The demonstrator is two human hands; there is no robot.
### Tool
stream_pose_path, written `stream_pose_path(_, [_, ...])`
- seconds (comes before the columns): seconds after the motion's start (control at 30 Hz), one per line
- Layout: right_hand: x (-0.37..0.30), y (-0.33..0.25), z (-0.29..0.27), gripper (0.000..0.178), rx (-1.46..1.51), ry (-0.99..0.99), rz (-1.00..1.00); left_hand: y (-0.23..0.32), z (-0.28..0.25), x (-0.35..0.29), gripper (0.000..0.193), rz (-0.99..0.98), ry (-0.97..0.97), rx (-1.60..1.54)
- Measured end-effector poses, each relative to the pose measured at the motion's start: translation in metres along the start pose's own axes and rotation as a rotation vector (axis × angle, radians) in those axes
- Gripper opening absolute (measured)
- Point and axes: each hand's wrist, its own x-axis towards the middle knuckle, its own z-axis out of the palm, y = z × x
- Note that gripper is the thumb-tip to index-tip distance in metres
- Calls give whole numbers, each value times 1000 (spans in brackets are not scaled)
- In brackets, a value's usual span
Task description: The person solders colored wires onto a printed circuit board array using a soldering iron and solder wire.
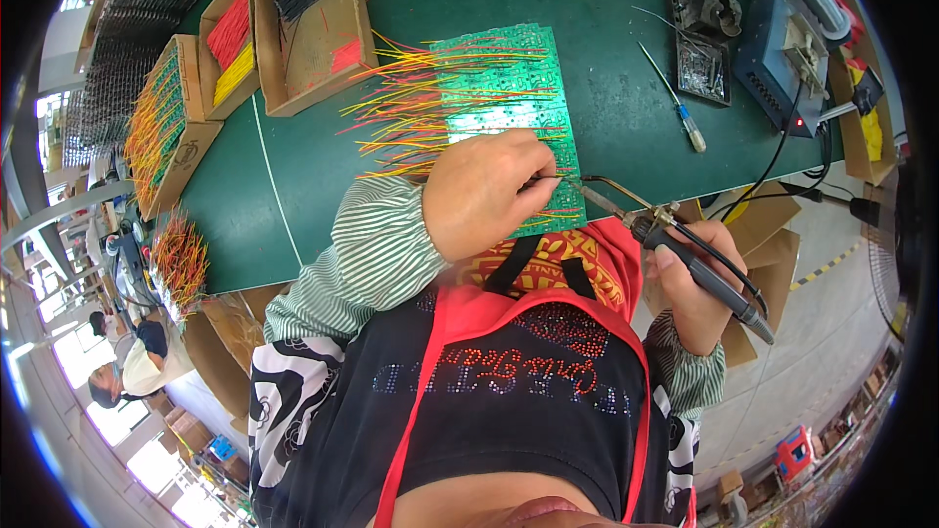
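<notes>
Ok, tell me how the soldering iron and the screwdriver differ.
The soldering iron is gripped in the right hand, angled toward the green circuit board; the screwdriver lies on the green table, untouched.
The soldering iron's handle is dark, while the screwdriver's is partly blue.
The soldering iron has a thin metal tube alongside it; the screwdriver has no such attachment.
Both have a long handle with a narrower front end.

Place: electronics workshop | Signs: soldering iron (pixel 722 287), green circuit boards (pixel 564 98), wire boxes (pixel 305 78) (another person (pixel 145 370) farther off)
</notes>
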Motion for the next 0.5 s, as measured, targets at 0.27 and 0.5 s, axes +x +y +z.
stream_pose_path(0.27, [-5, -5, -5, 16, 86, 26, -5, 0, 1, 0, 11, 14, 3, 19])
stream_pose_path(0.5, [-15, -1, -8, 18, 58, 21, -12, -5, -18, -17, 9, 32, 29, 81])
